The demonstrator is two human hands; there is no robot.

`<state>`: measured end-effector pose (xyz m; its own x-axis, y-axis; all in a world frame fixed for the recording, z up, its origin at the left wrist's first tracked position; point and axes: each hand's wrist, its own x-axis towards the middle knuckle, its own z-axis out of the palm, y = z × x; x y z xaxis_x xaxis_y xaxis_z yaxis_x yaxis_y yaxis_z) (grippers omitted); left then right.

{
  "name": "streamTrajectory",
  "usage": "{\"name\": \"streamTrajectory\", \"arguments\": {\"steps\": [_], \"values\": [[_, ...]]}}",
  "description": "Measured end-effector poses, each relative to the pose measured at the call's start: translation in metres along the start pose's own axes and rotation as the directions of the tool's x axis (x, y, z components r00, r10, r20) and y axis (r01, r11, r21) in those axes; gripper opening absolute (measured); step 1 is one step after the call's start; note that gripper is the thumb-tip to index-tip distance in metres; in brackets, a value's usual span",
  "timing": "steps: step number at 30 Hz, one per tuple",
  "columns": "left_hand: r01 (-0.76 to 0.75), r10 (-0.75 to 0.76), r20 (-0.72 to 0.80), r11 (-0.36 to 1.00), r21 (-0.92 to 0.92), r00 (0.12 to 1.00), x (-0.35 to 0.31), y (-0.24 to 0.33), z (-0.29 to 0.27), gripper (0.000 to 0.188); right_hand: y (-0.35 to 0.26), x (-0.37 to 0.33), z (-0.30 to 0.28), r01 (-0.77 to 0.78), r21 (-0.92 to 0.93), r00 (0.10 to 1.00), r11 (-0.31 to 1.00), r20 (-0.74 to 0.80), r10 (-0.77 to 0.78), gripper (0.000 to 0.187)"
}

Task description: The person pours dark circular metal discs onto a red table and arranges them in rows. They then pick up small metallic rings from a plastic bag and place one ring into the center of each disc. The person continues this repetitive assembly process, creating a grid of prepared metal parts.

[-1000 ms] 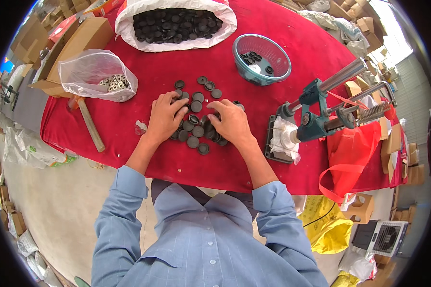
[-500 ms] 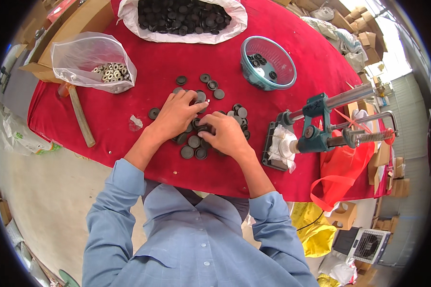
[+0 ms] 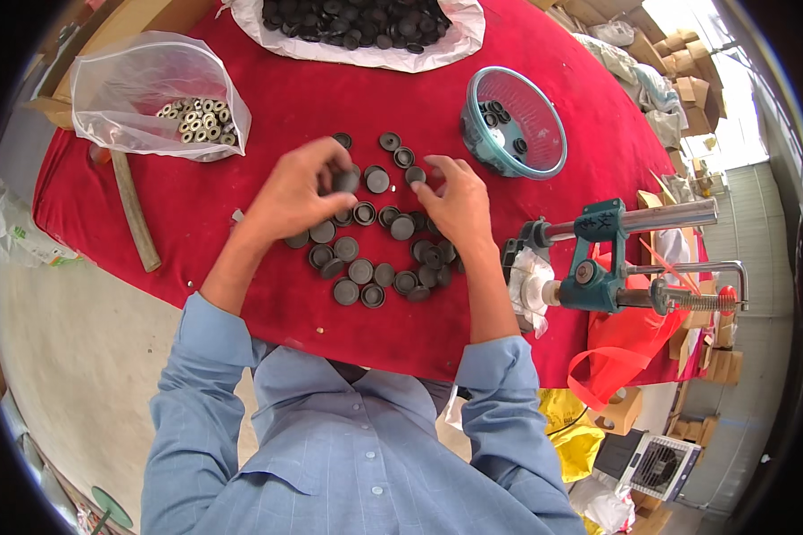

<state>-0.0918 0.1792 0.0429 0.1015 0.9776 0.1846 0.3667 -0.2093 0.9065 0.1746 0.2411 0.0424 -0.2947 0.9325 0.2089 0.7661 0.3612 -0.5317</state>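
Note:
Several round black caps (image 3: 366, 267) lie scattered on the red tablecloth (image 3: 268, 303) in front of me. My left hand (image 3: 299, 192) is lifted above them and pinches one black cap (image 3: 346, 181) between thumb and fingers. My right hand (image 3: 459, 205) hovers over the right side of the pile with its fingers curled and apart, and I see nothing in it. A few more loose caps (image 3: 389, 141) lie just beyond both hands.
A teal bowl (image 3: 544, 160) with a few black caps stands at the right. A clear bag of pale rings (image 3: 196, 120) lies at the left, beside a wooden stick (image 3: 134, 209). A white sack of black caps (image 3: 366, 22) sits at the back. A teal hand press (image 3: 598, 267) stands right.
Both hands have risen off the pile. My left hand has picked up one black cap; my right hand has opened above the caps.

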Motion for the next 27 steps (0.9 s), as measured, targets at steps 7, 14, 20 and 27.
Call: {"name": "streamTrajectory", "arguments": {"steps": [7, 14, 20, 27], "values": [[-0.011, 0.102, -0.227, 0.929, 0.370, 0.969, 0.003, -0.048, -0.028, 0.040, 0.014, 0.014, 0.008, -0.044, 0.044, 0.996, 0.998, 0.077, 0.040, 0.031], [0.027, 0.047, -0.268, 0.964, 0.265, 0.962, 0.004, -0.049, -0.019, 0.038, 0.011, -0.011, 0.000, 0.299, -0.244, 0.952, 0.923, 0.005, -0.307, 0.024], [0.111, -0.069, -0.267, 0.983, 0.146, 0.961, 0.006, -0.045, -0.023, 0.036, -0.049, -0.002, 0.011, 0.151, 0.061, 0.986, 0.987, 0.068, -0.155, 0.034], [-0.154, 0.301, -0.269, 0.877, 0.455, 0.915, 0.003, -0.040, -0.020, 0.030, -0.034, -0.007, 0.030, 0.128, 0.019, 0.988, 0.992, 0.080, -0.129, 0.025]]}}
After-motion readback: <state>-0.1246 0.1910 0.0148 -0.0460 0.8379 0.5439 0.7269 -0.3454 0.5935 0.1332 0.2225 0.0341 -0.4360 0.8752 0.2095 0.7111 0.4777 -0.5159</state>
